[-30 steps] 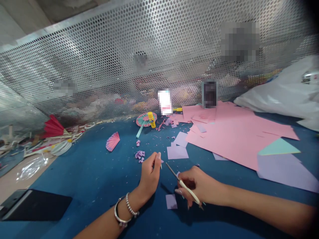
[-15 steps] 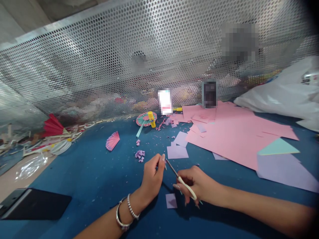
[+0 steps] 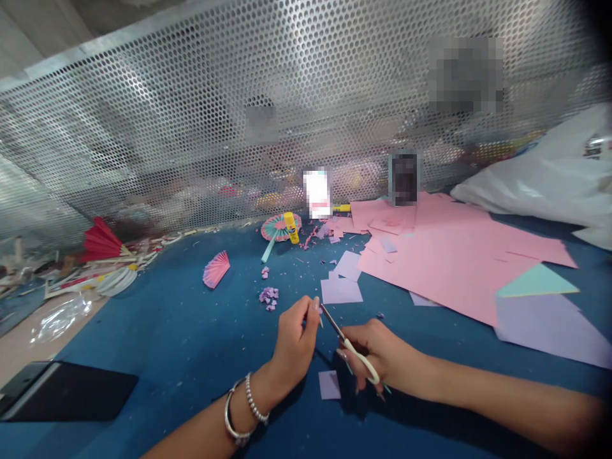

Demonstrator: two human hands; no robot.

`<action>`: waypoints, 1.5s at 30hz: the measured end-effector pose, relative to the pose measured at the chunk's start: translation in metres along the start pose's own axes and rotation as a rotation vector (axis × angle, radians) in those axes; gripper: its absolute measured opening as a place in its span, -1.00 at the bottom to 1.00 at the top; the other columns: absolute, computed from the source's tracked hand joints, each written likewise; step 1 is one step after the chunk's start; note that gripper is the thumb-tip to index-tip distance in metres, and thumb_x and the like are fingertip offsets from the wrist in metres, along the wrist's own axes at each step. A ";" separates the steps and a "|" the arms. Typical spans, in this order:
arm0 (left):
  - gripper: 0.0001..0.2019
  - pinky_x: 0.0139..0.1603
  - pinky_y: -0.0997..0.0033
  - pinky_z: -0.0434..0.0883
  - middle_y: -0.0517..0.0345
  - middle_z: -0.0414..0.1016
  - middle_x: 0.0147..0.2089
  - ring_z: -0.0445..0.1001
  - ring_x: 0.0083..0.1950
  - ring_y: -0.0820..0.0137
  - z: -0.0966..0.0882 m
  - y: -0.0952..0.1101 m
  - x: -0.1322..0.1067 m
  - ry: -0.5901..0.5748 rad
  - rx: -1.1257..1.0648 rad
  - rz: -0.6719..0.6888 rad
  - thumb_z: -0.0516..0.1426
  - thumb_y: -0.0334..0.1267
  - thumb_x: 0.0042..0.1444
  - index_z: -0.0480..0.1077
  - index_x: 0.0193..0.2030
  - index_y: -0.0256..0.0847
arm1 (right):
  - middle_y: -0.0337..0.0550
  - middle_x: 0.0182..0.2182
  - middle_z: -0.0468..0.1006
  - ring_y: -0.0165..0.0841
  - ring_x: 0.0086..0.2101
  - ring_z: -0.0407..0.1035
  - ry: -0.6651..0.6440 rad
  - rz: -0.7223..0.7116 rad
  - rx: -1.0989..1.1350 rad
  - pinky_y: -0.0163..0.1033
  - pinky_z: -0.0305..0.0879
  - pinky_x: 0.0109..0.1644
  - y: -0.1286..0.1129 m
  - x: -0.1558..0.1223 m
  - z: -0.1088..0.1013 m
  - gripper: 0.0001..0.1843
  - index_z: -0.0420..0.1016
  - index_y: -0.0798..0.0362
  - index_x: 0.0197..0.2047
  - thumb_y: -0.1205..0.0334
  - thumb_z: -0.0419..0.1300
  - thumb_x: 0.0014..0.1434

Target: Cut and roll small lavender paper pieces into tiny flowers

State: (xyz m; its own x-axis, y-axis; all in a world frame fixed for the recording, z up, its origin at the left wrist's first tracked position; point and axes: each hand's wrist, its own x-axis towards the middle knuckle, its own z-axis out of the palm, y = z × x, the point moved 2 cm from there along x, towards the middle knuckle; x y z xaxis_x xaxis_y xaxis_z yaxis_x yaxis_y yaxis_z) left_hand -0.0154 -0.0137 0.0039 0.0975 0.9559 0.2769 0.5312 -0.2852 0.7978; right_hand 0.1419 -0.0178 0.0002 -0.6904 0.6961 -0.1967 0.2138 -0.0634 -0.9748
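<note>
My right hand is closed on a pair of scissors with pale cream handles, the blades pointing up and left. Their tips are close to the fingertips of my left hand, which pinches a small bit of purple paper, mostly hidden by the fingers. On the blue table below the hands lies a small purple paper square. A little heap of purple paper pieces sits left of my left hand. Larger purple sheets lie just beyond the scissors.
Big pink sheets cover the right side, with a teal piece on them. A glue stick stands by a round pleated paper fan. A pink folded fan, a black phone and a white bag lie around.
Both hands stay in almost the same place. The scissors' blades sit slightly apart from the left fingertips, and the view has shifted a little.
</note>
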 end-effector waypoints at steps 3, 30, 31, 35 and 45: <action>-0.67 -0.48 0.48 0.08 0.31 0.10 -0.57 0.10 -0.54 0.52 0.000 0.000 0.000 0.001 -0.002 -0.002 -0.14 -0.20 0.29 0.09 -0.51 -0.20 | -0.34 -0.68 0.40 -0.57 -0.73 0.21 -0.007 0.013 0.014 -0.52 0.15 -0.72 0.000 -0.001 0.000 -0.90 0.26 0.10 -0.52 0.37 0.09 0.01; -0.68 -0.41 0.48 0.16 0.25 0.14 -0.50 0.16 -0.46 0.48 -0.007 0.004 0.005 -0.152 -0.022 0.142 -0.16 -0.21 0.29 0.14 -0.48 -0.22 | -0.37 -0.70 0.18 -0.56 -0.66 -0.03 -0.039 -0.306 -0.730 -0.42 -0.10 -0.61 -0.016 -0.006 -0.037 -0.78 0.30 0.10 -0.57 0.18 0.17 0.01; -0.69 -0.40 0.48 0.16 0.25 0.14 -0.50 0.16 -0.45 0.48 -0.007 0.004 0.005 -0.152 -0.021 0.150 -0.15 -0.22 0.29 0.14 -0.48 -0.22 | -0.36 -0.70 0.19 -0.56 -0.67 -0.02 -0.042 -0.306 -0.730 -0.42 -0.10 -0.61 -0.016 -0.006 -0.037 -0.79 0.30 0.10 -0.57 0.19 0.16 0.01; -0.71 -0.40 0.47 0.16 0.23 0.14 -0.48 0.16 -0.44 0.47 -0.007 0.005 0.004 -0.147 -0.001 0.168 -0.14 -0.25 0.28 0.15 -0.47 -0.22 | -0.35 -0.71 0.21 -0.56 -0.67 -0.01 -0.035 -0.308 -0.748 -0.41 -0.11 -0.61 -0.014 -0.006 -0.037 -0.78 0.31 0.11 -0.58 0.20 0.15 0.02; -0.72 -0.39 0.46 0.15 0.23 0.13 -0.47 0.14 -0.43 0.47 -0.007 0.004 0.004 -0.142 0.008 0.193 -0.15 -0.26 0.28 0.13 -0.46 -0.21 | -0.35 -0.72 0.19 -0.56 -0.68 -0.06 0.054 -0.350 -0.908 -0.39 -0.16 -0.61 -0.008 -0.004 -0.036 -0.87 0.28 0.09 -0.58 0.34 0.10 -0.03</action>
State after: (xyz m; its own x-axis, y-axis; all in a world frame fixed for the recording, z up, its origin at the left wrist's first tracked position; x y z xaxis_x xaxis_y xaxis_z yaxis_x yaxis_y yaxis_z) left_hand -0.0192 -0.0119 0.0119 0.3148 0.8842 0.3450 0.4982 -0.4633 0.7329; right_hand 0.1679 0.0050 0.0124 -0.7888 0.6036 0.1159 0.4691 0.7130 -0.5211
